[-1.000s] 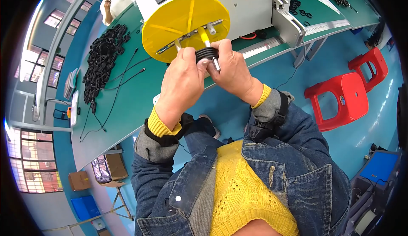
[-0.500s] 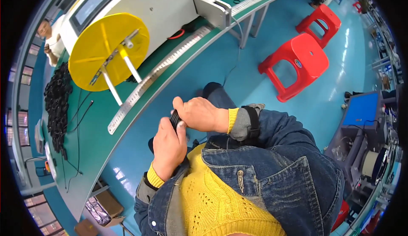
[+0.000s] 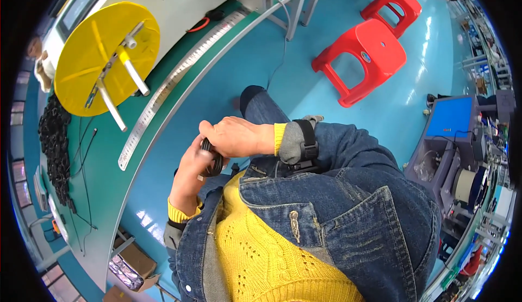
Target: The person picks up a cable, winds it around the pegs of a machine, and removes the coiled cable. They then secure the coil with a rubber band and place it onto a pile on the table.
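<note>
A small black coil of cable (image 3: 216, 163) is held between my two hands, in front of my body and off the table's edge. My right hand (image 3: 235, 137) is closed over its top, knuckles up. From below and to the left, my left hand (image 3: 190, 169) grips the coil; its fingertips are smeared by motion. A pale cable end shows beneath the coil, close to the left fingers. Part of the coil is hidden by my fingers.
The green table (image 3: 98, 185) carries a heap of black cables (image 3: 54, 150), a metal ruler (image 3: 163, 87) and a machine with a yellow disc (image 3: 81, 46) and two rods. Red stools (image 3: 375, 49) stand on the right. A cardboard box (image 3: 136, 258) sits below; a person is at far left.
The view has shifted, so table and stools sit further left and higher. My left hand has turned about the coil, and more of the coil now shows below the right hand.
</note>
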Available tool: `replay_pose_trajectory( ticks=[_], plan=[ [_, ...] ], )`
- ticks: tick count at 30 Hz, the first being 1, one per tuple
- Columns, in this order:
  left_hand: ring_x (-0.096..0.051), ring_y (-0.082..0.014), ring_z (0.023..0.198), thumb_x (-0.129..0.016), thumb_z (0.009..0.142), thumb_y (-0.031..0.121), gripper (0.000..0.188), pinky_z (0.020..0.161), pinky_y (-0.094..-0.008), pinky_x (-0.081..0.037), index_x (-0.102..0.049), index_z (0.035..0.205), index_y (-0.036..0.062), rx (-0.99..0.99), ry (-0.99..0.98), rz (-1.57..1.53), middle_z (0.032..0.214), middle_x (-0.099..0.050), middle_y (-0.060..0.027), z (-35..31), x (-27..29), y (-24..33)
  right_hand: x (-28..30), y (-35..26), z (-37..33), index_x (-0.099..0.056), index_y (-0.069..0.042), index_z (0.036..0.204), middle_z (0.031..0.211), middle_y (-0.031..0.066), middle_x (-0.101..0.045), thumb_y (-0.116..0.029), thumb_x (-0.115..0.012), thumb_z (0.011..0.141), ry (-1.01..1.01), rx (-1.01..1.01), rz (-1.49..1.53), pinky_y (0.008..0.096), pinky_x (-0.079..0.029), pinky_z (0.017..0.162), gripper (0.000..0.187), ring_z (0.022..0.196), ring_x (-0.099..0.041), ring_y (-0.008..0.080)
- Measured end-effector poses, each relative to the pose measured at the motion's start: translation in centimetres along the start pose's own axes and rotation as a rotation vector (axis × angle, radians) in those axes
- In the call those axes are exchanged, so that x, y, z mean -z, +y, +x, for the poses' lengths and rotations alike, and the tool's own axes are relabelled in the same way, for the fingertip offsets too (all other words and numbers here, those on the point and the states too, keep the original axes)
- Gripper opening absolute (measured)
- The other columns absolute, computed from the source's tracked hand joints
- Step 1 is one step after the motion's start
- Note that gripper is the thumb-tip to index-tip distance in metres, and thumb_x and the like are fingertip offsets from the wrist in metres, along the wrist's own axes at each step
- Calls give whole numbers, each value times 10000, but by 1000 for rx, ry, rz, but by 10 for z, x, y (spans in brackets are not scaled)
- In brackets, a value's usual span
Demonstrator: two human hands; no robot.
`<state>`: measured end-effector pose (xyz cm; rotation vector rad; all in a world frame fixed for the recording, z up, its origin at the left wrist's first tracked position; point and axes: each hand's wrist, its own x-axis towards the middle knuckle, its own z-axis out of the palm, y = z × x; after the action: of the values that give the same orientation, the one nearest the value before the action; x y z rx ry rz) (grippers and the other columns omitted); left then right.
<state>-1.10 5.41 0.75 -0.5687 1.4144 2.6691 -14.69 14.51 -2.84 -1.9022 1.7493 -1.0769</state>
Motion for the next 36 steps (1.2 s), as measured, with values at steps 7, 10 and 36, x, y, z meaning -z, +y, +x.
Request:
replay_pose_trajectory(
  ticks=[7, 10, 36],
  plan=[
    [-563, -121, 809, -614, 797, 249, 480, 608, -256, -468, -434, 1160, -7, 160, 316, 774, 928, -580, -94, -4, -7, 0, -6, 6, 2, -362, 24, 842, 578, 207, -554, -130, -572, 717, -112, 19, -56, 442, -445, 473, 289, 566, -577, 383],
    [-578, -125, 752, -602, 812, 253, 426, 603, -262, -487, -466, 1129, 1, 196, 215, 265, 894, -593, -82, 1, -13, 2, -2, 5, 1, -374, 15, 845, 580, 203, -553, -150, -580, 718, -126, -50, -47, 438, -451, 478, 294, 567, -580, 380],
    [-450, -58, 508, -584, 849, 296, 305, 362, -169, -322, -529, 872, -4, 494, -133, -3, 649, -510, -19, 5, 42, -30, -18, 16, 13, -571, -6, 812, 681, 175, -609, -127, -564, 701, -281, -50, -78, 397, -476, 592, 164, 669, -601, 348]
  ],
)
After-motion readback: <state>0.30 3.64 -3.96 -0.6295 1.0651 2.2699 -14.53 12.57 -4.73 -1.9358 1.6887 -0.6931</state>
